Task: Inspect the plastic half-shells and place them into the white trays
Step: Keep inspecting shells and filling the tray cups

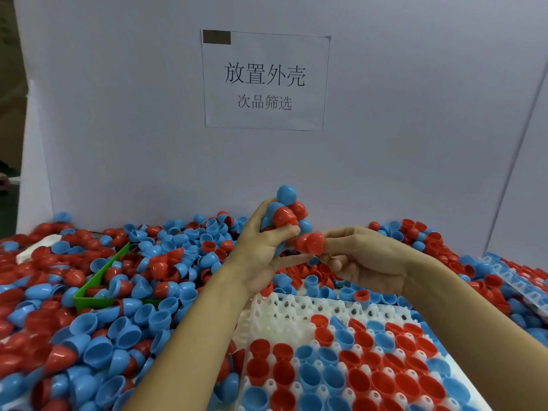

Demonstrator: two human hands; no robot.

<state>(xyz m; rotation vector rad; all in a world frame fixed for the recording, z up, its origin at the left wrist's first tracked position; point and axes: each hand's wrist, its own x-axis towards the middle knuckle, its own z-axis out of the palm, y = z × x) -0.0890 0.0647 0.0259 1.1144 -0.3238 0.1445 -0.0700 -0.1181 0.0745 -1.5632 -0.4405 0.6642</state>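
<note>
Two hands meet above the far edge of the white tray (299,314) in the single head view. The left hand (262,247) has its grip clamped round a cluster of half-shells (283,213), red and blue ones stacked and bunched, with a blue dome poking out on top. The right hand (364,256) has its grip pinched on one red half-shell (310,243), thumb and forefinger at its rim, just beside the cluster and touching or nearly touching the left fingertips.

Risk, as I judge it: the left-hand bunch looks overfull, so pulling one shell free could knock others loose; they would drop into the loose pile (98,292) on the table or bounce onto filled pockets and unseat shells already placed. A nested pair could also pass as one shell and slip through inspection. The pinch on the red shell is shallow, so it may twist out before reaching a pocket.

Below the hands, the tray's near rows hold red and blue shells, open side up; its far rows show bare pockets. A green bin (98,280) sits half buried in the pile to the left.
</note>
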